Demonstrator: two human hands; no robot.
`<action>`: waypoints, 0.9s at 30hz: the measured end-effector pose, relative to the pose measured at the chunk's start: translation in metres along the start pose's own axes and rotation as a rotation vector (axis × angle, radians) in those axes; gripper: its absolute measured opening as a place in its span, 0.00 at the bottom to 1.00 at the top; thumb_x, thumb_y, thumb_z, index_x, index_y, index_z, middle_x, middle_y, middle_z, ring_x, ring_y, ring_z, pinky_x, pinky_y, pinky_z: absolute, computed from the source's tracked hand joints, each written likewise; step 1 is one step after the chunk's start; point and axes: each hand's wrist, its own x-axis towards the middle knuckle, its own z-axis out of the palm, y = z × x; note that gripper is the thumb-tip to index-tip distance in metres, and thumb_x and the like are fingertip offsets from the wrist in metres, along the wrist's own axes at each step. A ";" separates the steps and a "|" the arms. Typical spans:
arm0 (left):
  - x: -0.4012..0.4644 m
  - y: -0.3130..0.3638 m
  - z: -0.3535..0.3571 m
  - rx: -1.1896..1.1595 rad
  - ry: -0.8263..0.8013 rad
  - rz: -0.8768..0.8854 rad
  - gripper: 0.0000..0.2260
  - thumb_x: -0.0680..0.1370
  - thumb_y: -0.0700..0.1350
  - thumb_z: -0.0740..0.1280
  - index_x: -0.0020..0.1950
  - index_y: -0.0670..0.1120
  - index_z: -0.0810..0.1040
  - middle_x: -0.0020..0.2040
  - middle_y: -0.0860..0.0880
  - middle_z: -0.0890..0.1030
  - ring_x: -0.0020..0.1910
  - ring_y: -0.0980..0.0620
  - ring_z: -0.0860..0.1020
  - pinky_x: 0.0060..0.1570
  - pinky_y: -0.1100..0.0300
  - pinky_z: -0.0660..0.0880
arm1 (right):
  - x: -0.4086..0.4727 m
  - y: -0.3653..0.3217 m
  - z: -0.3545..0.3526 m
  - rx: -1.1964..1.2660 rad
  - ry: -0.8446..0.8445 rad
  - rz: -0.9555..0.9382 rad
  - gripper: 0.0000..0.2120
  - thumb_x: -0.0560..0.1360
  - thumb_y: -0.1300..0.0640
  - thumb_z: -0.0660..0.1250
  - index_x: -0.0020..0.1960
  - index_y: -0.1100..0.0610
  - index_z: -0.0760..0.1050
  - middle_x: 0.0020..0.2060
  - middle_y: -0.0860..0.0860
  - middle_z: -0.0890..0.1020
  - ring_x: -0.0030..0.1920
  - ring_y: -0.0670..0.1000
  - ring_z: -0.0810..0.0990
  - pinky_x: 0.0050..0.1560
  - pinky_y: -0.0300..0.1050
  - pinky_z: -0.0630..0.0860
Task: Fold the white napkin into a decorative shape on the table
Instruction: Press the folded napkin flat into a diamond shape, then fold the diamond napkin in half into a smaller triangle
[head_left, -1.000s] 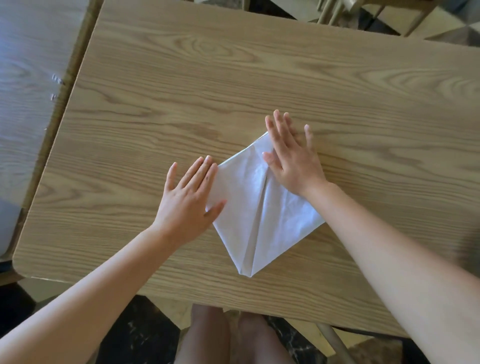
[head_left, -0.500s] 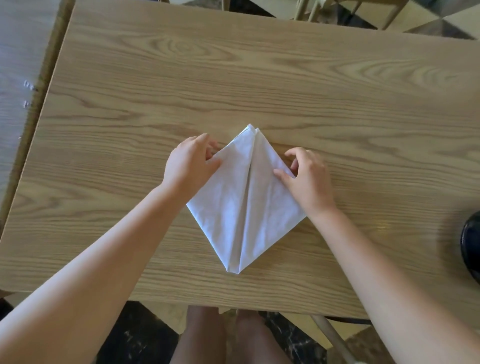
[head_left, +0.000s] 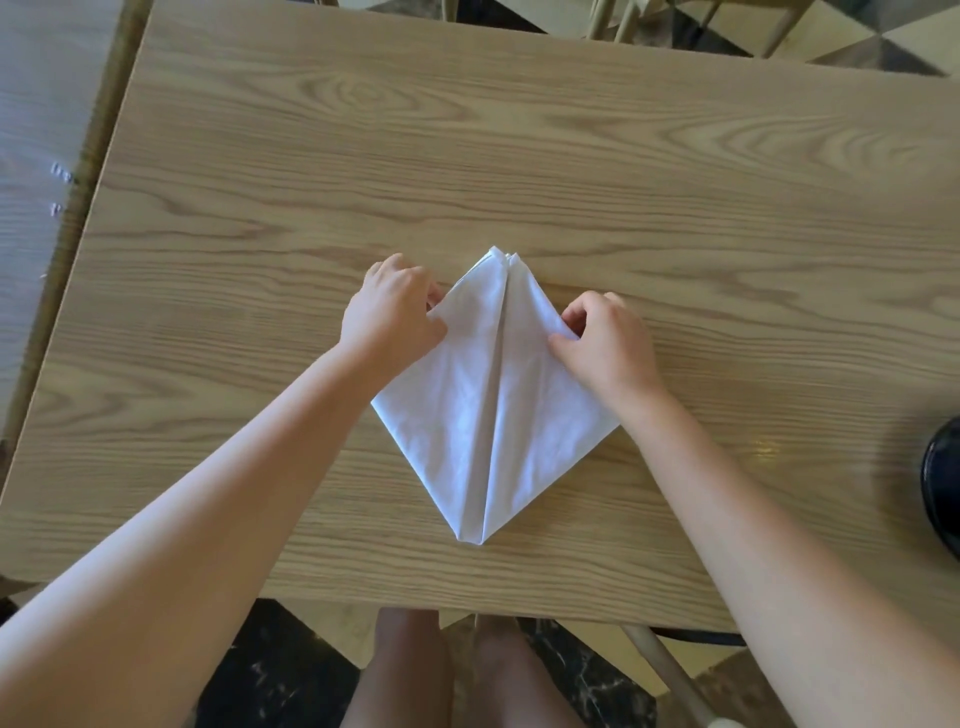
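A: Where it lies flat on the counter, what shape is the napkin?
B: A kite, point toward the person. Left hand pinches its left edge; right hand fingers pinch the right edge.

White napkin lies kite-shaped on wood bench, point near. L hand & R hand pinch its left/right edges.
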 end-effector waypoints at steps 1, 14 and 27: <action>0.002 0.001 -0.002 -0.002 -0.018 0.003 0.08 0.70 0.38 0.67 0.48 0.43 0.77 0.49 0.44 0.75 0.53 0.44 0.71 0.46 0.53 0.73 | 0.000 -0.003 0.000 0.017 -0.015 -0.001 0.06 0.70 0.61 0.66 0.47 0.58 0.74 0.46 0.53 0.79 0.50 0.57 0.76 0.52 0.52 0.72; 0.006 0.033 -0.056 -0.215 0.215 0.248 0.06 0.71 0.37 0.67 0.46 0.39 0.79 0.41 0.46 0.77 0.41 0.50 0.72 0.40 0.60 0.65 | 0.012 -0.025 -0.074 0.370 0.074 -0.136 0.04 0.69 0.62 0.67 0.41 0.55 0.76 0.32 0.42 0.76 0.34 0.44 0.73 0.37 0.38 0.70; -0.084 0.005 -0.003 0.189 0.011 0.607 0.17 0.63 0.38 0.74 0.51 0.46 0.82 0.48 0.47 0.80 0.48 0.45 0.79 0.53 0.53 0.65 | -0.096 0.059 -0.051 -0.480 0.097 -0.585 0.24 0.61 0.50 0.76 0.56 0.54 0.79 0.58 0.58 0.79 0.61 0.59 0.75 0.60 0.61 0.65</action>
